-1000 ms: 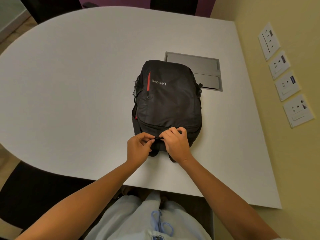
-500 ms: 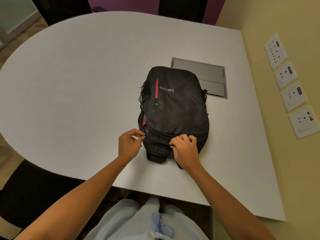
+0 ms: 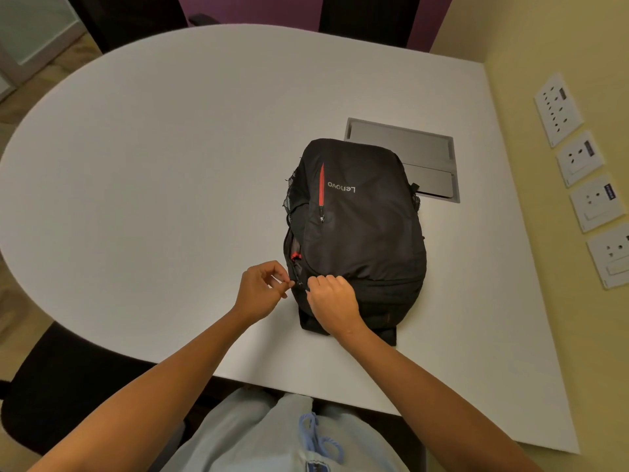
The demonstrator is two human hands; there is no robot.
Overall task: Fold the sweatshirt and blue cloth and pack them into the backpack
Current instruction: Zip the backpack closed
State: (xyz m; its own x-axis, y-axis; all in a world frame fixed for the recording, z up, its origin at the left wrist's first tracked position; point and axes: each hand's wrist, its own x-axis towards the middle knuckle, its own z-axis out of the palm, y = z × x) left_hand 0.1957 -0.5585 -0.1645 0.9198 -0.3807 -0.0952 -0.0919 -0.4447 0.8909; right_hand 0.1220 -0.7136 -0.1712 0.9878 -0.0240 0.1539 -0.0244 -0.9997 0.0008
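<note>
A black backpack [image 3: 360, 226] with a red front zip and grey lettering lies flat on the white table [image 3: 153, 172], its top end toward me. My left hand [image 3: 262, 289] pinches a zip pull at the bag's near left corner. My right hand [image 3: 335, 303] grips the bag's fabric just right of that pull. The main zip gapes a little along the left side, showing a red tab [image 3: 295, 256]. Neither the sweatshirt nor the blue cloth is visible.
A grey metal cable hatch [image 3: 422, 155] is set into the table behind the backpack. Wall sockets [image 3: 578, 158] line the yellow wall on the right. Dark chairs [image 3: 129, 15] stand at the far side and a black chair [image 3: 61, 386] at my left.
My left hand has drawn the zip pull from the middle of the bag's near end to its left corner. My right hand followed leftward along the bag.
</note>
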